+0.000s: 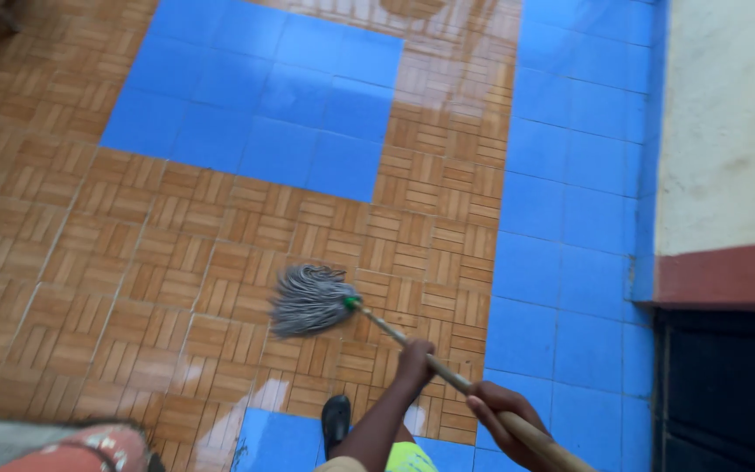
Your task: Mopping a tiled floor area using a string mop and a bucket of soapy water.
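Here the mop (312,300) has a grey, stringy head, spread flat on the brown parquet-pattern floor (176,253), with a green collar joining it to a pale wooden handle (447,371). The left hand (416,358) closes its grip around the handle higher up the shaft; the right hand (502,418) grips it lower, nearer the body. Blue tiles (561,218) lie beside, a black shoe (335,419) below.

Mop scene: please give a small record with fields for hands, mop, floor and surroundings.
left hand: grips the mop handle lower down, nearer the head
right hand: grips the handle higher up
mop head: grey strings, spread on the floor, green collar
floor: brown parquet-pattern tiles with blue tile areas, shiny wet patches
shoe: black, on the floor near the hands
wall: cream, with a red band below
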